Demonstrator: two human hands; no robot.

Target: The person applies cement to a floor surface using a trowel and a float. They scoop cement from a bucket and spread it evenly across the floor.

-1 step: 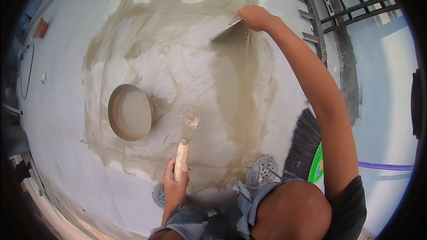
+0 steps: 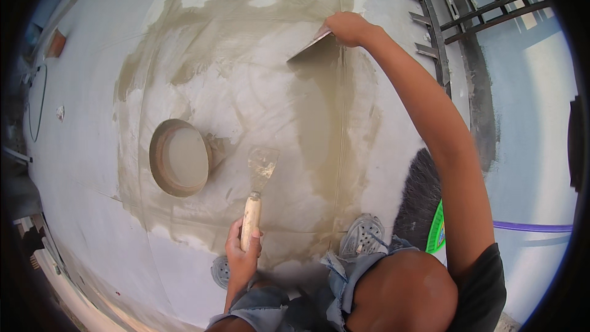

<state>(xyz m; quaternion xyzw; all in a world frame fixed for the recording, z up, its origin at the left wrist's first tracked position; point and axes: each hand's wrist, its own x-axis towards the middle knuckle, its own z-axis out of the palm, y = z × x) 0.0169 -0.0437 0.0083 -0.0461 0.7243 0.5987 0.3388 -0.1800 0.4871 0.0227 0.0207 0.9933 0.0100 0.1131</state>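
My left hand is wrapped round the pale wooden handle of a putty knife. Its blade points away from me and has whitish residue on it. Farther off, my right arm reaches out, and my right hand grips a wide flat scraper blade tilted against the floor. Beneath and nearer than this blade runs a wet grey-brown band of slurry along a floor joint. Left of the putty knife stands a round tub with grey slurry inside. My right fingertips are partly hidden.
Slurry smears cover much of the pale floor. A dark-bristled broom with a green head lies right of my shoe. A black metal gate stands at the far right. A brown block sits far left.
My right hand and the scraper blade have shifted very slightly nearer to me. The left hand and putty knife have stayed in place.
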